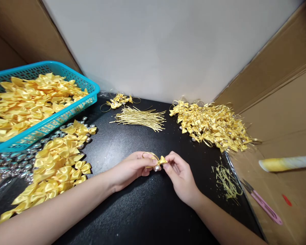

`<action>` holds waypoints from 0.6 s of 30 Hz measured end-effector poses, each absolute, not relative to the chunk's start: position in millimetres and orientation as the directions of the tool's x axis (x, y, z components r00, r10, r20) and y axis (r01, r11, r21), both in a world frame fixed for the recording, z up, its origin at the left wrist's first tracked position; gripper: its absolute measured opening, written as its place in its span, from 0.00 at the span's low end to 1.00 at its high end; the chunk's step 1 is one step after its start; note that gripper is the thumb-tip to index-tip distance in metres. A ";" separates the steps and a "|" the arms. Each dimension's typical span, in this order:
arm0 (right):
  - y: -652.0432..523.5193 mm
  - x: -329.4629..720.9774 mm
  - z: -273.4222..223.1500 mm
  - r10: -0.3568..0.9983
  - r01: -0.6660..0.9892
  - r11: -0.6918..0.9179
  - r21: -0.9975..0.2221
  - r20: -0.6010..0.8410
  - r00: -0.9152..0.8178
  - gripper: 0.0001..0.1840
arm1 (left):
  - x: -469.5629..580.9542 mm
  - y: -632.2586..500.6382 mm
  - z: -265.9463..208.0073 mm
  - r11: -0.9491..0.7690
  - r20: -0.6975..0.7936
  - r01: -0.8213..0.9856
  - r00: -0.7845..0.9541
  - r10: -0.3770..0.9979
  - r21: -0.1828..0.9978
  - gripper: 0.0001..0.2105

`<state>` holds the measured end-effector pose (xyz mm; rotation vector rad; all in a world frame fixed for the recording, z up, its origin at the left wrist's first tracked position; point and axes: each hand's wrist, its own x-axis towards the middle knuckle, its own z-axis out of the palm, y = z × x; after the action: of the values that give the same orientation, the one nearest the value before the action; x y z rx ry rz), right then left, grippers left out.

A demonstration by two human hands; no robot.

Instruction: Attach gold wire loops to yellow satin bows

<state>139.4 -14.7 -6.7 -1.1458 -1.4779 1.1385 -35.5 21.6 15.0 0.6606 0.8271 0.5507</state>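
Both hands meet over the middle of the black table [112, 214], holding one small bow ornament. My left hand [136, 165] pinches the golden cord loop [151, 153] and the left side of the yellow satin bow [163, 160]. A shiny silver bead [157, 168] hangs at the bow's centre, between the fingertips. My right hand [179, 170] pinches the bow's right end between thumb and forefinger. The fingertips hide part of the bow and the cord's fixing point. Beyond the hands lies a bundle of golden cords [142, 118].
A turquoise basket [98, 89] of yellow bows stands left, with loose bows [56, 163] and silver beads [15, 161] before it. Looped bow ornaments [211, 126] are heaped at right. Cord scraps [226, 182], pink-handled snips [265, 206] and a yellow-white roll [287, 163] lie nearer the right edge.
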 end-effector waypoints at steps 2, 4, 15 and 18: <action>-14.8 139.1 -6.4 0.983 0.122 0.132 -0.984 0.114 -0.145 0.07 | -35.3 21.3 14.9 0.669 -0.480 -0.190 0.560 0.675 0.719 0.09; -14.4 139.4 -6.2 0.983 0.105 0.117 -0.988 0.100 -0.152 0.08 | -35.2 21.2 15.1 0.669 -0.476 -0.199 0.561 0.677 0.716 0.09; -3.9 148.4 -7.4 0.951 0.016 0.124 -0.992 0.114 -0.288 0.07 | -37.9 23.7 14.8 0.710 -0.477 -0.179 0.626 0.616 0.681 0.08; -3.5 149.5 -8.5 0.947 0.021 0.141 -0.990 0.129 -0.293 0.06 | -37.3 23.5 15.1 0.706 -0.474 -0.172 0.630 0.615 0.687 0.08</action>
<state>149.5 -3.5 -8.5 -0.9814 -1.5166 1.2948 -37.3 23.5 15.1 0.6435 0.7631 0.4882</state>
